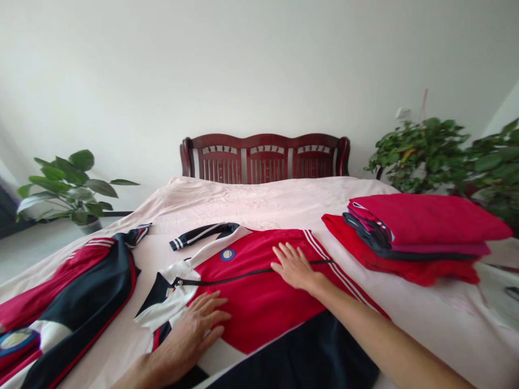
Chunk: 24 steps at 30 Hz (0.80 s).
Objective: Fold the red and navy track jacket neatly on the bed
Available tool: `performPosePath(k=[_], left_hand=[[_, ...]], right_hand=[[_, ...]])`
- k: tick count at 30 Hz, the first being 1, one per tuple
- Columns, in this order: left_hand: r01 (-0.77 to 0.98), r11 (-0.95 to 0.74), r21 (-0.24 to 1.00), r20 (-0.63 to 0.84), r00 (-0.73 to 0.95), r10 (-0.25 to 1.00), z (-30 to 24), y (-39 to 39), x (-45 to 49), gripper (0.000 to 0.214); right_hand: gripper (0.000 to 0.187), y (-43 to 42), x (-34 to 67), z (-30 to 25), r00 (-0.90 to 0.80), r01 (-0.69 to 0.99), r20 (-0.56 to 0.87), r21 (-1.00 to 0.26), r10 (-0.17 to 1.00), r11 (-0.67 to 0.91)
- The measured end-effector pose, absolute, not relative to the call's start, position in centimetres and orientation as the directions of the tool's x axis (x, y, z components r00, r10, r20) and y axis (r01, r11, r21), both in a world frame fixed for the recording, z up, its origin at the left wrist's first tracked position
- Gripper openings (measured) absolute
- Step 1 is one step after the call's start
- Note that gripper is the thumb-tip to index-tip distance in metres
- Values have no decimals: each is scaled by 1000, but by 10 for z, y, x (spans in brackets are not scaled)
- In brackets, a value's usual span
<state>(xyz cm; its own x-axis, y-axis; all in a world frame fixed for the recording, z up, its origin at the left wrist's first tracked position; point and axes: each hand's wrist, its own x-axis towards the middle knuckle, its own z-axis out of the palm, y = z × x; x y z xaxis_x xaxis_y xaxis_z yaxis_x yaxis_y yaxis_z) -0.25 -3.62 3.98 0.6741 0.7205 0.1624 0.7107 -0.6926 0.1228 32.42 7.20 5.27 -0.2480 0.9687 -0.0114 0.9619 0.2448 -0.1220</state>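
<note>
Open left hand (190, 335) and right hand (294, 267) press a red jacket (259, 308), its zip (247, 275) seemingly running crosswise.

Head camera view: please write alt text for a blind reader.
The left hand and right hand rest flat on a red, white and navy jacket on a pale pink bedspread. Folded red clothes sit to the right, another jacket lies to the left, and a wooden headboard stands beyond.

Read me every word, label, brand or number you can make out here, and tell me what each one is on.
No words can be read: the round badge on the red track jacket is too small to read, and so is the round badge on the dark navy and red jacket at the left.
</note>
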Motion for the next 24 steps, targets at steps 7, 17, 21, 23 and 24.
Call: performPosePath(k=[7,17,21,23,24], left_hand=[[879,-468,-93,321,472,821,0,-7,-38,56],[968,21,250,133,-56,990,82,98,-43,33],[954,200,224,156,-238,959,78,151,-51,56],[947,236,220,139,-270,953,71,163,-54,57],[944,241,225,127,-274,953,68,167,-56,52]], right_hand=[[66,34,369,35,-605,794,-42,-113,796,597],[55,51,431,6,-383,924,224,94,896,372],[54,50,431,-3,-393,919,293,113,871,377],[53,51,433,-4,-395,919,322,124,860,375],[53,51,433,-5,-397,918,330,130,856,376]])
